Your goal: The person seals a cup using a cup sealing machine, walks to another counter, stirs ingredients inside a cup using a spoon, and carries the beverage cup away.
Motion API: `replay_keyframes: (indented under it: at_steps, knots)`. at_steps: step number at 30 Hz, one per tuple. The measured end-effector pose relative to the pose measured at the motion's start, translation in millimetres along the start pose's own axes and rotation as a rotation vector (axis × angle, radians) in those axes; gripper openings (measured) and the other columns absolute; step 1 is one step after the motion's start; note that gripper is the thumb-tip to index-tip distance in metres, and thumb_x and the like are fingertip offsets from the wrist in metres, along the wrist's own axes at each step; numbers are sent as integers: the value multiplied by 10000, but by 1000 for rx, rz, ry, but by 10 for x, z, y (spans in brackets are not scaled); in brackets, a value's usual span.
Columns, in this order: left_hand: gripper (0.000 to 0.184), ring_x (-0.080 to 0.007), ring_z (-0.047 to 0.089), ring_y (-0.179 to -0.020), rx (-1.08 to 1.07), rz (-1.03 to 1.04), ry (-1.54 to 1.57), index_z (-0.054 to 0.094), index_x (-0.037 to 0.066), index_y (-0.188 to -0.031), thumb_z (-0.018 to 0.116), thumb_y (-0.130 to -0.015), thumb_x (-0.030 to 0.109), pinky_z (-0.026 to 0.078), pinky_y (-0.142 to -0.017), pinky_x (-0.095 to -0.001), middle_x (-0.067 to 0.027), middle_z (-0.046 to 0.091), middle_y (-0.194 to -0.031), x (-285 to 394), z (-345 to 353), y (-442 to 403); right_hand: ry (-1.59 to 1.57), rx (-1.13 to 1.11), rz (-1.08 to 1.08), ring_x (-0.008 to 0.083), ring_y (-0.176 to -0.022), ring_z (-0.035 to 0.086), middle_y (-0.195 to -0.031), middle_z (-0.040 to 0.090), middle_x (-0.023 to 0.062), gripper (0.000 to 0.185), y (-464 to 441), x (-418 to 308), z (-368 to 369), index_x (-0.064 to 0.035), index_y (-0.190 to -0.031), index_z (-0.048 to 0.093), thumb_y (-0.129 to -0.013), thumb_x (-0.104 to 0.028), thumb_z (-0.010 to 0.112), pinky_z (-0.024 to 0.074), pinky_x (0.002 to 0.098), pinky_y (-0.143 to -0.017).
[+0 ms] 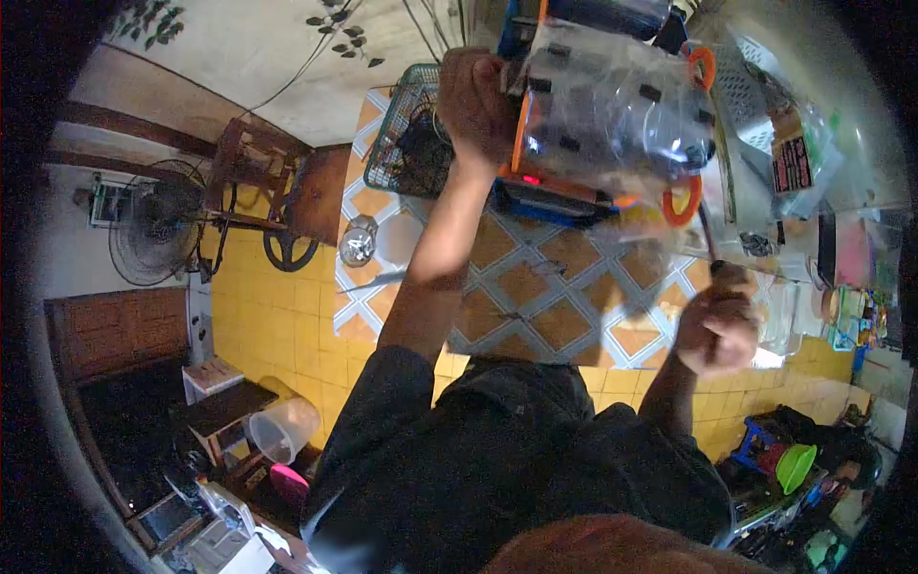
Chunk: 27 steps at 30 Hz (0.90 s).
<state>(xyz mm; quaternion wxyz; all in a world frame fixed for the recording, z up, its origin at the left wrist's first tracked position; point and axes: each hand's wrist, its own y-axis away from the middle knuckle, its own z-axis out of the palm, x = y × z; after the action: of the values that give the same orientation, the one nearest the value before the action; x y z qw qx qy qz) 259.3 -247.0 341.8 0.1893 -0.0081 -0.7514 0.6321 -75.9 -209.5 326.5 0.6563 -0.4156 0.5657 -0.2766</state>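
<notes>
Yellow tiles run across the floor, a fan (159, 218) stands over on the left, and here's the table (531, 287) with its diamond pattern. Toward its far edge sits the orange-and-blue machine (562, 203), a clear plastic sheet (612, 105) across its top. The left hand (475, 107) is up there, fingers curled against the machine's left side; the exact grip is hard to make out. Over near the table's right edge, the right hand (717, 330) is closed around a thin dark tool (709, 234), pointing toward the machine. A green basket (409, 134) fills the far left corner, a shiny dish (358, 243) by the left edge.
</notes>
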Motion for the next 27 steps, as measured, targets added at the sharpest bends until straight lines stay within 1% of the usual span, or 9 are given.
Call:
replay_keyframes:
  at_steps: [3,5,8,10,12,14,15,17,27]
  knots:
    - [293,-377,527,-915,-134,-130,81,555,14,-981,572,-716,137,442,-800,-419,-193,534,-974,-84,-37,102,-106,165,-11,287,-776,518,-684,551,101,221,31,-8,261,-39,-775,607,-831,-249,565,424,456,-759]
    - [285,-370,531,-750,-3,276,-176,514,1,-783,427,-964,202,436,-666,-433,-176,539,-792,91,-91,-10,64,-1,-48,295,-812,487,-725,530,103,224,104,-9,146,-7,-863,594,-880,-215,515,424,516,-816]
    - [178,-299,545,-798,-91,41,147,554,31,-966,501,-933,198,450,-737,-374,-164,563,-905,-62,-139,-39,-117,-5,-39,286,-780,496,-711,527,106,261,-46,-53,220,19,-850,574,-897,-226,496,414,451,-743]
    - [197,-183,506,-918,306,-667,901,528,3,-1027,470,-959,178,421,-838,-321,-94,543,-1055,281,-347,2,-92,-11,-41,284,-773,501,-704,533,111,268,-87,-96,221,21,-843,570,-901,-229,494,409,438,-728]
    - [197,-168,492,-932,492,-505,39,517,-1,-1054,437,-976,160,411,-855,-306,-90,524,-1085,746,-601,38,-63,-22,-51,284,-738,508,-694,550,122,299,-152,-129,277,12,-805,558,-915,-255,480,414,427,-702]
    - [288,-208,490,-834,466,-404,382,502,23,-932,490,-946,311,421,-777,-342,-84,503,-892,1318,-544,315,-90,-31,-51,283,-727,512,-706,560,124,317,-187,-130,280,7,-790,550,-916,-275,479,419,425,-696]
    - [379,-247,552,-988,-280,-182,462,577,68,-1024,716,-776,318,417,-856,-368,-112,579,-1048,1576,-729,410,-121,-51,-21,282,-716,516,-717,571,126,335,-176,-145,264,1,-775,541,-918,-295,478,425,423,-689]
    - [375,-278,559,-981,-866,2,853,619,132,-886,787,-606,314,392,-896,-465,-69,589,-1111,2167,-434,3,-42,-80,-28,250,-686,514,-753,577,110,358,-113,-124,218,-17,-763,528,-915,-337,485,443,380,-704]
    - [239,-233,562,-856,-424,53,937,574,146,-785,711,-595,97,406,-871,-460,-2,566,-830,2354,-15,409,-17,-118,-72,270,-662,528,-729,569,123,330,-103,8,211,-10,-749,540,-907,-288,462,446,395,-664]
